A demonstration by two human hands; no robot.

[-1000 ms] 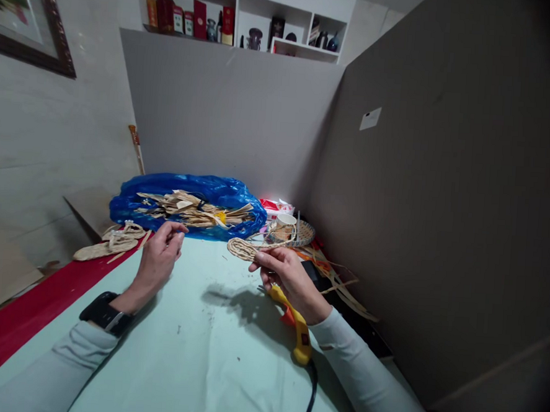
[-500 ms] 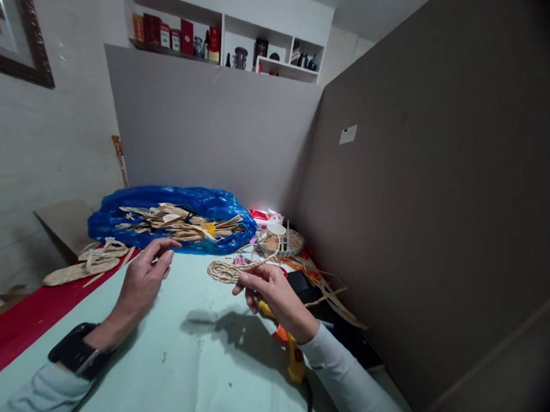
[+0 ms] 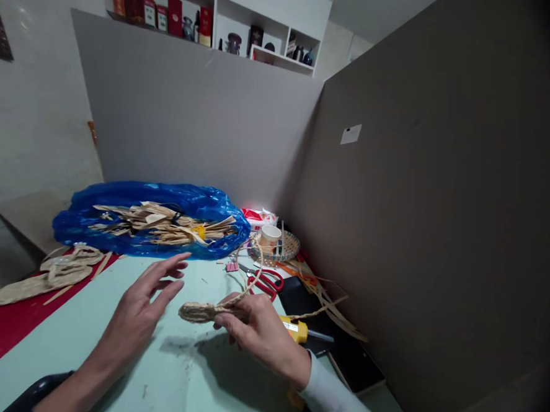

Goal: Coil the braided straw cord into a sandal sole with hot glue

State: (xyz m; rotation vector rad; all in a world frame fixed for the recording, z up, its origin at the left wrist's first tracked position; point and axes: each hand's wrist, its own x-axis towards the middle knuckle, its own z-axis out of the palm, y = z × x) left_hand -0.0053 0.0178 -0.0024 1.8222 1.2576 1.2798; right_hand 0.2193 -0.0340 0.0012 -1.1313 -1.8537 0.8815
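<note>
A flat coil of braided straw cord [image 3: 197, 312] is pinched between the thumb and fingers of my right hand [image 3: 260, 329], above the table [image 3: 190, 375]. The cord's loose length loops up from the coil, and a strand trails to the right behind the hand. Left of the coil, my left hand [image 3: 145, 300] is open, fingers and thumb apart, touching nothing. Partly hidden behind my right hand lies a yellow glue gun [image 3: 298, 330]. Red-handled scissors [image 3: 268, 282] rest just beyond it.
A blue plastic bag [image 3: 196, 195] of dried straw strips [image 3: 162, 223] lies at the back. Woven straw sandals [image 3: 49, 279] sit at the left. A paper cup [image 3: 270, 238] stands in a basket [image 3: 291, 247], near a pink binder clip [image 3: 232, 265]. A grey partition [image 3: 419, 208] bounds the right side.
My right hand has come lower and nearer with the coil, which now tilts nearly edge-on. My left hand has also moved nearer, its fingers still spread. The view has shifted, uncovering the scissors.
</note>
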